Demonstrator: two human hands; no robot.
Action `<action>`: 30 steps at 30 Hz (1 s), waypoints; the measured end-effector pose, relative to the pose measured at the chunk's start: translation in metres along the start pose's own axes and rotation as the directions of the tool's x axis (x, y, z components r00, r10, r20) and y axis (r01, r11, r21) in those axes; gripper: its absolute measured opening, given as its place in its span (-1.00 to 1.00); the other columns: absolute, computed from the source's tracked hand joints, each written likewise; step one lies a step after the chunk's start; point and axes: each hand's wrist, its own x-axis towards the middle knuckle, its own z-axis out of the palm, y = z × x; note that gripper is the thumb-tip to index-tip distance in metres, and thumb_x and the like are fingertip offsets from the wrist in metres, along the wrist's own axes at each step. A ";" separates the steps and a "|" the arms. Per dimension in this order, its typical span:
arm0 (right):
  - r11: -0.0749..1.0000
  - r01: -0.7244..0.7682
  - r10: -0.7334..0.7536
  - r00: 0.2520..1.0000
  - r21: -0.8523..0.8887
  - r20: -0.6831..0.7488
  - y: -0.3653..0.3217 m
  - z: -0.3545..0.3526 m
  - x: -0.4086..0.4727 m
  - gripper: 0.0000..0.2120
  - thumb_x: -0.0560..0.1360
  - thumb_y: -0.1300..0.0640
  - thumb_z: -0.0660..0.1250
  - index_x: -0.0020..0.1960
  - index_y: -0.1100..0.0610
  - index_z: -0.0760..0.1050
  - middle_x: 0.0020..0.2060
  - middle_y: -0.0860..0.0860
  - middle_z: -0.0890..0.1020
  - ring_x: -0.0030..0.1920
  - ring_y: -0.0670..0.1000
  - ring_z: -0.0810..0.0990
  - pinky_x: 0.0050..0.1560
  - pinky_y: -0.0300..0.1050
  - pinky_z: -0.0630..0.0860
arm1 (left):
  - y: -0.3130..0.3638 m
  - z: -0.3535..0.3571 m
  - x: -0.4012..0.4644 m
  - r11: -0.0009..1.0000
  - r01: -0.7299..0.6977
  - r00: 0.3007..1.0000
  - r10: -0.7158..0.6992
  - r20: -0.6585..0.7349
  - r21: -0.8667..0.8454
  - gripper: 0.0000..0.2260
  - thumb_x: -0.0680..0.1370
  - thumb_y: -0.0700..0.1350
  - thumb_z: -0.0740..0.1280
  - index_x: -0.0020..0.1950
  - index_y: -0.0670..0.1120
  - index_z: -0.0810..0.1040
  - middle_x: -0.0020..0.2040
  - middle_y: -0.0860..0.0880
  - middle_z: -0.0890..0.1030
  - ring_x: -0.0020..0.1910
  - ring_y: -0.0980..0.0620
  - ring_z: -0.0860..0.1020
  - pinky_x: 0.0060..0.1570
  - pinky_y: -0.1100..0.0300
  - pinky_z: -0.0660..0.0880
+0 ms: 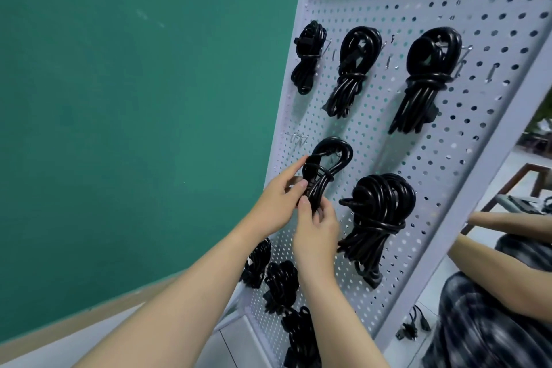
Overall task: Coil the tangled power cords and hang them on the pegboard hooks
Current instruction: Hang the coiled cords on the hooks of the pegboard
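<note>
A white pegboard stands tilted before me. Both my hands hold one small coiled black cord against the board's left side, its top loop up by a hook. My left hand grips the coil's waist from the left. My right hand pinches the coil's lower end from below. Other coiled black cords hang on the board: three in the top row, a large one to the right of my hands, and several lower down behind my forearms.
Bare metal hooks stick out at the board's left edge and more at upper right. Another person in a plaid garment sits at right, arms reaching behind the board. Loose plugs lie on the floor. A green wall is on the left.
</note>
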 end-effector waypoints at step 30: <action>0.834 -0.354 0.507 0.795 -0.424 0.333 0.169 -0.081 -0.170 -0.89 0.62 0.19 0.38 0.03 0.02 0.65 -0.11 0.01 0.74 -0.02 0.07 0.73 0.18 0.24 0.62 | -0.167 -0.091 -0.170 0.881 0.469 0.868 -0.447 -0.218 0.058 -0.53 0.72 -0.09 0.22 0.61 0.14 0.22 0.25 0.01 0.62 0.09 0.03 0.64 0.14 0.07 0.60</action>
